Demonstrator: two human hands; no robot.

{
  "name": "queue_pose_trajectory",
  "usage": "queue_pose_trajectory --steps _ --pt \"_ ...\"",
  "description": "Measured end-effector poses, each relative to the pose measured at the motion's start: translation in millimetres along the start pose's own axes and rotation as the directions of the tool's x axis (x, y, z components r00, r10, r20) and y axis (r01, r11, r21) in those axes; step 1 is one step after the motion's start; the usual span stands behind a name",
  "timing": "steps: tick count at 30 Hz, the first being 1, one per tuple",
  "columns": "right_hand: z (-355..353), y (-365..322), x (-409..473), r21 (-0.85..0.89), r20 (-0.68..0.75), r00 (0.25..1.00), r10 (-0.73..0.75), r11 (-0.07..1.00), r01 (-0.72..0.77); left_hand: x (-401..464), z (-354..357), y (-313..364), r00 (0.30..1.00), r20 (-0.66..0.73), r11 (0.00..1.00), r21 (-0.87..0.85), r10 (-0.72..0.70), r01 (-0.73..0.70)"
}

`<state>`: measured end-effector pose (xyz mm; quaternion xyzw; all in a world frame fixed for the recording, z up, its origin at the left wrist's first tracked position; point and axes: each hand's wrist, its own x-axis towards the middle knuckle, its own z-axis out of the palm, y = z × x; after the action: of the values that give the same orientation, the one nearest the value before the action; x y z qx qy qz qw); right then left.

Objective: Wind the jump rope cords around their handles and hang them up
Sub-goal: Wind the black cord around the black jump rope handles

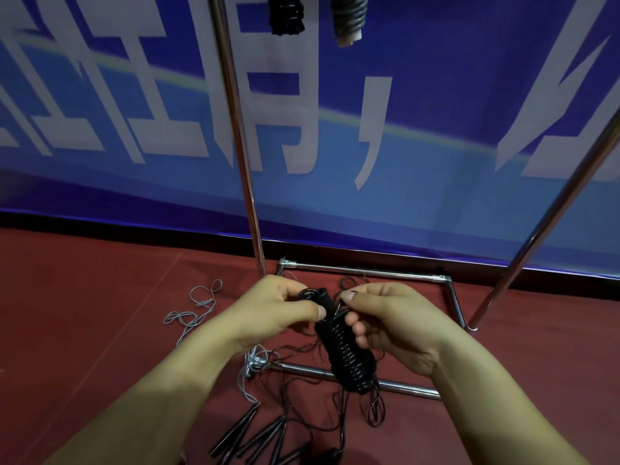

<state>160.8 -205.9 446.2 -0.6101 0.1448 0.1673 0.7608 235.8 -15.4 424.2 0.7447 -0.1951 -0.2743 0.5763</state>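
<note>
A black jump rope bundle (pixel 347 350), its cord wound in tight coils around the paired handles, hangs between my hands at centre. My left hand (pixel 268 313) grips the top end of the handles, thumb pressed near the coils. My right hand (pixel 392 320) pinches the thin cord end beside the top, fingers curled against the coils. Two wound ropes, one black (pixel 287 13) and one grey (pixel 349 16), hang at the top edge. Loose black handles (pixel 255 437) and black cord (pixel 375 411) lie on the floor below.
A chrome rack stands ahead: left upright (pixel 235 129), right slanted pole (pixel 550 213), base bars (pixel 362 271) on the dark red floor. A loose grey cord (pixel 198 310) lies tangled at the left. A blue banner (pixel 436 112) covers the wall behind.
</note>
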Motion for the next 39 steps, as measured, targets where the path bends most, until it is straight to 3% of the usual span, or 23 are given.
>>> queue_pose_trajectory --steps 7,10,20,25,32,39 --pt "14 12 7 0.254 -0.085 0.993 -0.088 0.961 0.107 0 14 -2 0.991 -0.133 0.956 -0.294 -0.031 -0.01" --pt "16 14 9 0.353 -0.127 0.989 -0.08 0.928 0.12 1 24 -1 0.981 -0.192 0.954 -0.291 0.013 -0.069" --pt "14 13 6 0.541 -0.163 0.985 -0.059 0.83 0.139 -3 48 3 0.983 -0.13 0.966 -0.21 0.126 -0.152" --pt "16 13 2 0.473 -0.145 0.986 -0.084 0.87 0.143 -4 52 -1 0.988 -0.128 0.973 -0.201 0.09 -0.114" --pt "9 5 -4 0.176 -0.134 0.973 -0.189 0.962 0.211 -4 56 14 0.991 -0.117 0.928 -0.357 0.067 -0.105" --pt "11 4 -6 -0.041 -0.269 0.892 -0.364 0.929 0.367 4 45 7 0.979 -0.198 0.996 -0.054 0.054 -0.066"
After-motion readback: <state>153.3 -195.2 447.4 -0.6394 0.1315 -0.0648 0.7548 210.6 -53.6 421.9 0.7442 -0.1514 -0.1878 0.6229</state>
